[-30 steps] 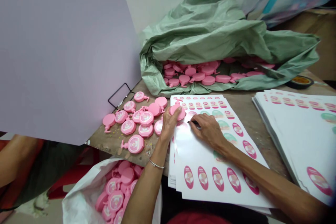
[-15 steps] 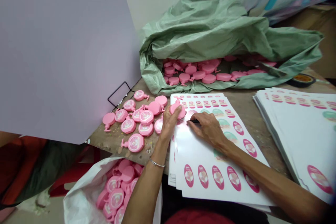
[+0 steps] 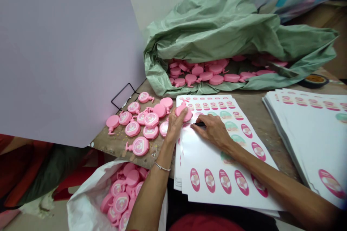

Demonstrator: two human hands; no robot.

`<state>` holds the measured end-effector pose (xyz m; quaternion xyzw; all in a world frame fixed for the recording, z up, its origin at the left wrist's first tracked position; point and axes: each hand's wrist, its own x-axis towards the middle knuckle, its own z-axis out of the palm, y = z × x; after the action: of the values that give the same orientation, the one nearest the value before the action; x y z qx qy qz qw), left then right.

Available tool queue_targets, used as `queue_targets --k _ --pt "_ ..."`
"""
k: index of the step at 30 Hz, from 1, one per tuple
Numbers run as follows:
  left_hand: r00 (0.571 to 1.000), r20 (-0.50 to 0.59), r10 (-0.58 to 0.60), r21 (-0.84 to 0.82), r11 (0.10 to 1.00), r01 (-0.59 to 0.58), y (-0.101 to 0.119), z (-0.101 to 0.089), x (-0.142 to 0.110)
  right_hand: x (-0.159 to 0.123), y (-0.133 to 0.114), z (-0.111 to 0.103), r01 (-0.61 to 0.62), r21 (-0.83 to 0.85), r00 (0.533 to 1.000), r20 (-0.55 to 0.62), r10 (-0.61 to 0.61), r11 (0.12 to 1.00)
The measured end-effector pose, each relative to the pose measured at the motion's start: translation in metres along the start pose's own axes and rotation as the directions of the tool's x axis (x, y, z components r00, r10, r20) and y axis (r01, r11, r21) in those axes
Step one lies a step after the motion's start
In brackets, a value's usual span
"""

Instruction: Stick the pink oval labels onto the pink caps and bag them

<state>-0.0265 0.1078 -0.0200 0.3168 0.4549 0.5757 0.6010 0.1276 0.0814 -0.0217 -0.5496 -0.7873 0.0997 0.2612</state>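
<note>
Inspection, largest items first. 1 lilac board (image 3: 62,54), flat and smooth, stands at the left and leans over the edge of 1 wooden workbench (image 3: 114,140), whose top is scuffed and flecked. 1 crumpled green plastic sack (image 3: 214,32) lies open at the back of the bench, and 1 white plastic sack (image 3: 81,195) sits below the near edge. Both hold pink plastic caps (image 3: 197,70) in heaps too overlapped to count.

2 stacks of glossy white label sheets lie on the bench: 1 central stack (image 3: 227,173) and 1 right stack (image 3: 306,140). The top central sheet shows 5 pink oval labels (image 3: 225,182) along its near row, with further rows beyond.

12 loose caps (image 3: 140,146) lie on the bench between the board and the central stack. Each is a round, flat disc with a short spouted stem; some show a printed face, others a plain pink back.

The left hand (image 3: 175,126) is closed around 1 further cap (image 3: 183,112), at the far edge of the central stack. 1 thin metal bangle (image 3: 162,166) circles that wrist. The right hand (image 3: 213,131) is pinched on 1 small black implement (image 3: 200,124), its kind unclear, just above the top sheet.
</note>
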Motion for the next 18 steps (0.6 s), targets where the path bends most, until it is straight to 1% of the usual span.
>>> queue_targets --k 3,5,7,9,11,13,15,18 --pt "0.999 0.037 -0.006 -0.009 1.0 0.007 0.001 0.0 0.003 -0.001 -0.004 -0.003 0.007 0.115 0.998 -0.057 0.0 0.993" --pt "0.998 0.053 -0.013 -0.018 1.0 0.014 0.003 0.001 0.004 -0.001 -0.008 -0.012 0.018 0.253 0.994 -0.106 0.009 0.967" --pt "0.998 0.054 -0.01 -0.023 1.0 0.012 0.007 0.002 0.001 0.001 -0.012 -0.026 -0.014 0.413 0.986 -0.146 0.082 0.911" --pt "0.999 0.054 -0.001 -0.045 0.999 0.003 0.013 0.006 -0.006 0.005 -0.016 -0.044 -0.074 0.528 0.971 -0.156 0.183 0.846" --pt "0.997 0.082 0.0 -0.082 0.997 0.007 0.022 0.011 -0.018 0.009 -0.02 -0.06 -0.117 0.565 0.96 -0.145 0.238 0.817" --pt "0.992 0.122 -0.016 -0.125 0.992 0.031 0.032 0.018 -0.032 0.013 -0.024 -0.071 -0.129 0.57 0.962 -0.128 0.242 0.812" --pt "0.987 0.15 -0.058 -0.171 0.982 0.084 0.042 0.023 -0.045 0.013 -0.028 -0.076 -0.121 0.58 0.966 -0.117 0.229 0.806" --pt "0.977 0.179 -0.115 -0.231 0.961 0.156 0.05 0.029 -0.058 0.009 -0.035 -0.077 -0.108 0.588 0.972 -0.108 0.21 0.801"
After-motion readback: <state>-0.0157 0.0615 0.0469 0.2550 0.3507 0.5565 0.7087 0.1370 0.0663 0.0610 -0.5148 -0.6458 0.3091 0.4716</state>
